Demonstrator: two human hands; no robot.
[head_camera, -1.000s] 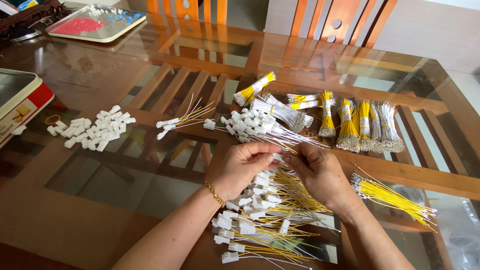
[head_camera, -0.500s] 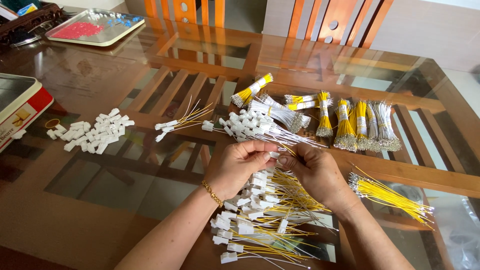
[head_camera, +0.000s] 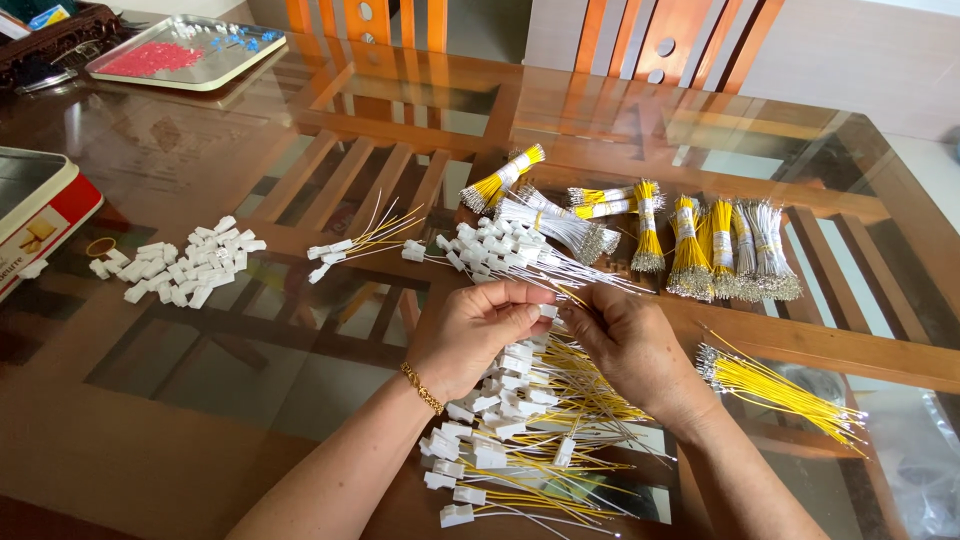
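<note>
My left hand (head_camera: 478, 334) and my right hand (head_camera: 632, 345) meet above a glass table, fingertips together on a small white plastic connector (head_camera: 547, 311) with a thin wire. Below them lies a heap of white connectors with yellow and white wires (head_camera: 520, 440). Just beyond the hands lies another bunch of white-wired connectors (head_camera: 500, 248). A gold bracelet is on my left wrist.
Loose white connectors (head_camera: 180, 265) lie at the left. A few wired connectors (head_camera: 345, 245) sit mid-table. Tied bundles of yellow and white wires (head_camera: 700, 245) line the far right; loose yellow wires (head_camera: 780, 385) at right. A metal tray (head_camera: 185, 55) stands far left, a tin box (head_camera: 35, 215) at the left edge.
My hands stay together over the pile; the fingers shift slightly on the connector and wire. Nothing else on the table has moved.
</note>
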